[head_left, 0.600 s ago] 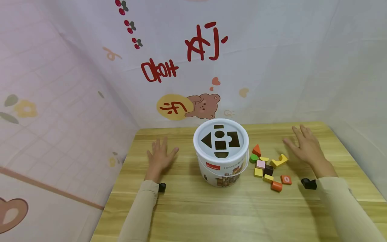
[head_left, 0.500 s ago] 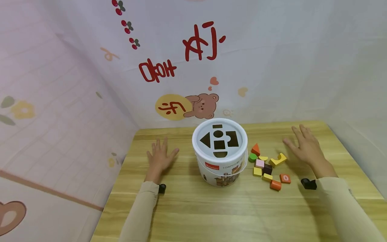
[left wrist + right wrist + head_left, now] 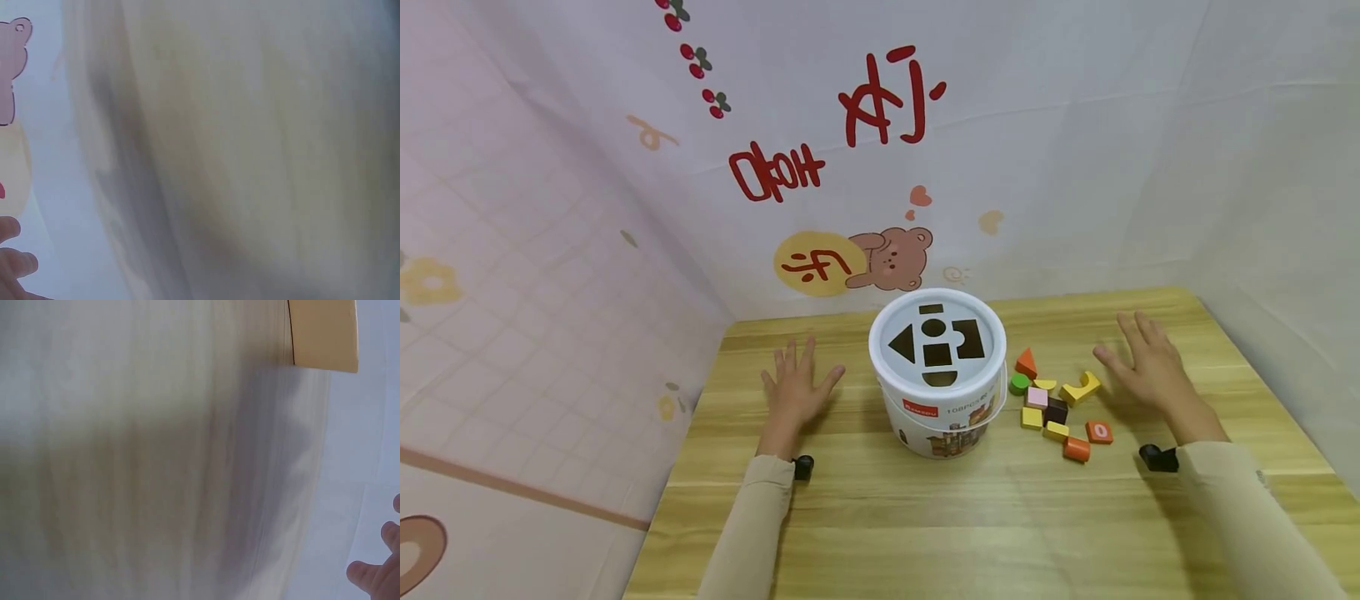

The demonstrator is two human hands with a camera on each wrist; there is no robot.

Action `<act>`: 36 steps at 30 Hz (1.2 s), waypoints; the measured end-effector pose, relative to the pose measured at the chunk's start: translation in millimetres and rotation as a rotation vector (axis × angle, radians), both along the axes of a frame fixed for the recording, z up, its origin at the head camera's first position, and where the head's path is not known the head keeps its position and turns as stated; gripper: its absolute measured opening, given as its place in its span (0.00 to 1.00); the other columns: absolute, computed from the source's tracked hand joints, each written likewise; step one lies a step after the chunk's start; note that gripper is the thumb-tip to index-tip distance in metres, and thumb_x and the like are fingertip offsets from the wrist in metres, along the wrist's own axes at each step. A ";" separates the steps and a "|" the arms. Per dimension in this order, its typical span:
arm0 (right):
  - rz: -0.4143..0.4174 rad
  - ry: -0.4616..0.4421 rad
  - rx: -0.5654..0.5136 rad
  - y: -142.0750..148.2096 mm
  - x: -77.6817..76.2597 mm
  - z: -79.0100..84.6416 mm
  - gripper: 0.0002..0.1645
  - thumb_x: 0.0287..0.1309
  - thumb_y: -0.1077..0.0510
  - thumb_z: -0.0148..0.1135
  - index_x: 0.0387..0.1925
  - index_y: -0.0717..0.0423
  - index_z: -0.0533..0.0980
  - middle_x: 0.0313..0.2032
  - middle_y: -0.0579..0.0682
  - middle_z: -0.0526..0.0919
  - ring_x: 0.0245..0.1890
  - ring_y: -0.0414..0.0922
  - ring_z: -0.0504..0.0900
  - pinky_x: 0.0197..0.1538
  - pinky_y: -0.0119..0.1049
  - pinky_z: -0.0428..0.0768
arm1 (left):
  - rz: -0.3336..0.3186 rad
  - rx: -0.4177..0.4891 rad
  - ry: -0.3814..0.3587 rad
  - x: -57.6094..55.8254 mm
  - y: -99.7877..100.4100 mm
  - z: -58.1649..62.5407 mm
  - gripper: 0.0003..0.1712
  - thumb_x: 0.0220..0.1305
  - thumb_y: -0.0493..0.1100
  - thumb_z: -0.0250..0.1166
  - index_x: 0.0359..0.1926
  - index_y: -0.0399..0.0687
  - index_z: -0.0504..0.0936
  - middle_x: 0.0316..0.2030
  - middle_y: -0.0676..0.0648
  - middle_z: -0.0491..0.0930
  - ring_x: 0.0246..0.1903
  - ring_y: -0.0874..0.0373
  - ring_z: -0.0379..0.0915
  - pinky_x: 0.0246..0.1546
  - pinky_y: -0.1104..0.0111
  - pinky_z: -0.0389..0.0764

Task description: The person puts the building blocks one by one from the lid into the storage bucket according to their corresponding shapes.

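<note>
Two empty hands spread wide: the left hand (image 3: 794, 393) near the bucket (image 3: 936, 418), the right hand (image 3: 1153, 377) near the loose blocks (image 3: 1055, 411). The bucket stands upright between them on the tabletop (image 3: 970, 533), presumably so its slotted lid (image 3: 937, 341) faces up within reach of both.

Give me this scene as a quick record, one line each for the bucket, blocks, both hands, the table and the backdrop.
Bucket: white, upright, lid on, six shaped holes in it
Blocks: small cluster right of the bucket, including an orange triangle, green round block and yellow arch
Left hand: fingers spread, holding nothing, left of the bucket
Right hand: fingers spread, holding nothing, nearest the yellow arch
Table: wood-grain surface
Backdrop: pale sheet printed with a bear and red characters
</note>
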State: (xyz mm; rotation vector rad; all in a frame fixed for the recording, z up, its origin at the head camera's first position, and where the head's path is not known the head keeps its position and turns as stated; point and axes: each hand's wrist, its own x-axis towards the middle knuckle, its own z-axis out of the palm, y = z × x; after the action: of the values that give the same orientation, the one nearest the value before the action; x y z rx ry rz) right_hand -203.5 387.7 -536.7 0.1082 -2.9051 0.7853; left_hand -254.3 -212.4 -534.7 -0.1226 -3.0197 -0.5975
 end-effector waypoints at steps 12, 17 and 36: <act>0.007 -0.006 -0.107 -21.3 11.3 -1.6 0.55 0.77 0.37 0.54 0.85 0.60 0.39 0.81 0.72 0.32 0.78 0.75 0.27 0.73 0.76 0.31 | -0.035 0.193 0.121 13.6 17.9 16.5 0.51 0.74 0.72 0.54 0.85 0.52 0.50 0.84 0.36 0.39 0.81 0.31 0.28 0.71 0.25 0.32; -0.009 -0.007 -0.179 -32.6 16.4 -2.3 0.58 0.76 0.38 0.56 0.85 0.57 0.33 0.82 0.68 0.27 0.79 0.75 0.30 0.69 0.81 0.39 | -0.086 0.310 0.187 20.6 25.4 26.9 0.51 0.75 0.70 0.56 0.86 0.54 0.48 0.84 0.39 0.39 0.82 0.34 0.30 0.73 0.28 0.33; 0.027 -0.076 -0.172 -51.6 27.7 -13.3 0.62 0.70 0.39 0.67 0.83 0.66 0.42 0.79 0.78 0.41 0.73 0.83 0.49 0.64 0.83 0.56 | -0.279 0.659 0.309 52.7 92.5 76.3 0.74 0.48 0.94 0.51 0.85 0.55 0.50 0.84 0.48 0.47 0.82 0.49 0.41 0.75 0.35 0.51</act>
State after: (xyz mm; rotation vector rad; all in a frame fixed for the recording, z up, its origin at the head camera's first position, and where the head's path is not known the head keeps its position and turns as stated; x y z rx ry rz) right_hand -175.8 336.1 -550.0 0.1018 -2.8956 1.0620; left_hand -201.6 -119.9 -458.3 -0.5407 -2.3800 -1.4050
